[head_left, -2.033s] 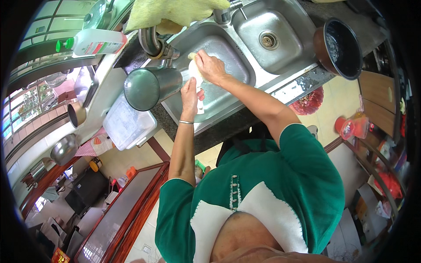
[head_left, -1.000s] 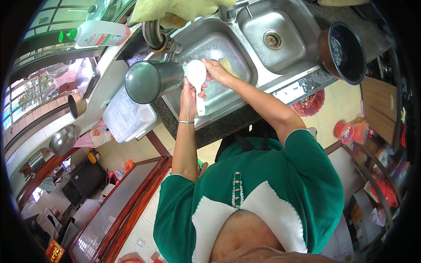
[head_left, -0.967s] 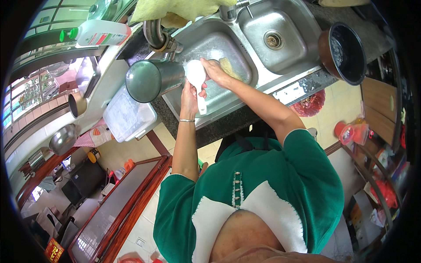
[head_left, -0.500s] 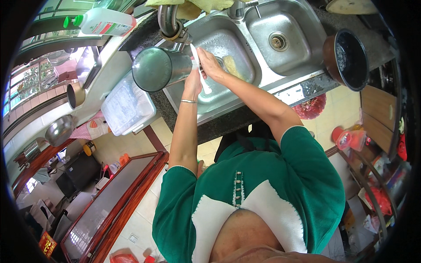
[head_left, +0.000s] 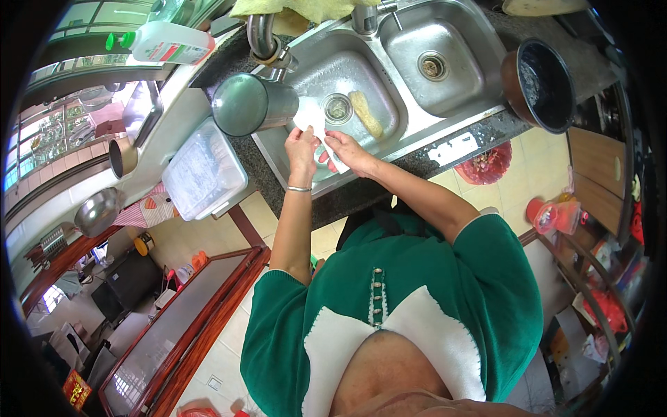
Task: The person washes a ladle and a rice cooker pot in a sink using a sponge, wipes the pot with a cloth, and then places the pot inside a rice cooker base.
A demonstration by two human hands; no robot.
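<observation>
Fingers of the left hand (head_left: pixel 301 149) and right hand (head_left: pixel 349 153) are hiding the middle of a white spoon-like utensil (head_left: pixel 310 115). A metal cylinder (head_left: pixel 243 104) is blocking part of the left sink basin (head_left: pixel 340 66). The top edge is cutting off a yellow cloth (head_left: pixel 306 7) and a round tan object (head_left: pixel 542 5). The counter (head_left: pixel 517 125) is concealing part of a red bowl (head_left: pixel 484 167). The lower edge is cropping a red item (head_left: pixel 198 411), kind undetermined. Stacked articles (head_left: pixel 606 311) at right are blurring, individually unidentifiable.
</observation>
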